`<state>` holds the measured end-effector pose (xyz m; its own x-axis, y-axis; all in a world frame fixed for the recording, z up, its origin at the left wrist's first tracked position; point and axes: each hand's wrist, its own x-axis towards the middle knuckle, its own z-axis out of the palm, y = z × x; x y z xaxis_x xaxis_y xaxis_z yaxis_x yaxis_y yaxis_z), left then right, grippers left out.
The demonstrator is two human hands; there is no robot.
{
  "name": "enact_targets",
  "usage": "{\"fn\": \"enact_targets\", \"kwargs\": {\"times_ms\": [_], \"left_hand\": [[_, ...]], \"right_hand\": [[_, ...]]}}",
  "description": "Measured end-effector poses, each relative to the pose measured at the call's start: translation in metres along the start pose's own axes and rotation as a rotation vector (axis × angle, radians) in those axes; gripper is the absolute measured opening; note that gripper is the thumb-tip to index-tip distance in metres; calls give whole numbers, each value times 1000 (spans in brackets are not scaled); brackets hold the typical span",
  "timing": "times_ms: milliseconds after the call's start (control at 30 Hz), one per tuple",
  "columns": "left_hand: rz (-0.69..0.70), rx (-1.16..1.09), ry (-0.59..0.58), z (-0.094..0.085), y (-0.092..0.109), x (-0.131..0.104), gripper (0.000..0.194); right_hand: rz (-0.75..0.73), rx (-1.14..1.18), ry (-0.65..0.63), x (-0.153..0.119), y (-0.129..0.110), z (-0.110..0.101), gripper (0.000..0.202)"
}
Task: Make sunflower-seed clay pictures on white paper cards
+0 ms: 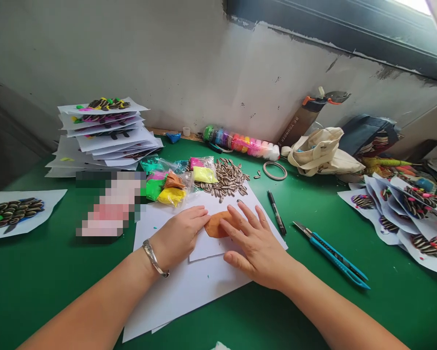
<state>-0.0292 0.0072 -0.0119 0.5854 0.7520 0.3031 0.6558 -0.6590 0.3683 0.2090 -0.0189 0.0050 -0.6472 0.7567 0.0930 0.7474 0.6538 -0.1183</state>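
Observation:
A flattened piece of orange modelling clay (214,226) lies on a small white sheet (207,252), which rests on larger white paper (174,301). My right hand (253,243) is spread over the clay, its fingertips pressing on the right part and its thumb on the paper. At the clay's left edge, my left hand (180,236) has its fingers curled together, with the fingertips against the rim; what they may pinch is hidden. Behind the hands are small bags of coloured clay (172,196) and a pile of striped sunflower seeds (227,177).
A black pen (277,213) and a blue utility knife (335,257), blade showing, lie to the right, below a tape roll (284,175). Stacked seed-decorated sheets (112,143) stand at back left; more decorated sheets (390,233) lie right. A cloth bag (320,153) sits near the wall.

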Motion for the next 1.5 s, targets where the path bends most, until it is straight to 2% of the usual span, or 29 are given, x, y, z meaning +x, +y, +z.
{"fn": "enact_targets", "kwargs": {"times_ms": [200,433,1033,1400,1500], "left_hand": [[1,51,-28,0,2,1,38],[15,54,-37,-3,7,3,37],[-8,47,-41,-1,5,1,37],[-26,71,82,-1,-1,1,36],[-15,69,82,-1,0,1,33]], "right_hand": [[-16,6,-5,18,-6,1,61],[48,47,-37,16,-6,16,62],[147,75,-43,23,-8,16,61],[96,75,-36,24,-10,13,57],[87,91,-48,26,-10,11,52]]}}
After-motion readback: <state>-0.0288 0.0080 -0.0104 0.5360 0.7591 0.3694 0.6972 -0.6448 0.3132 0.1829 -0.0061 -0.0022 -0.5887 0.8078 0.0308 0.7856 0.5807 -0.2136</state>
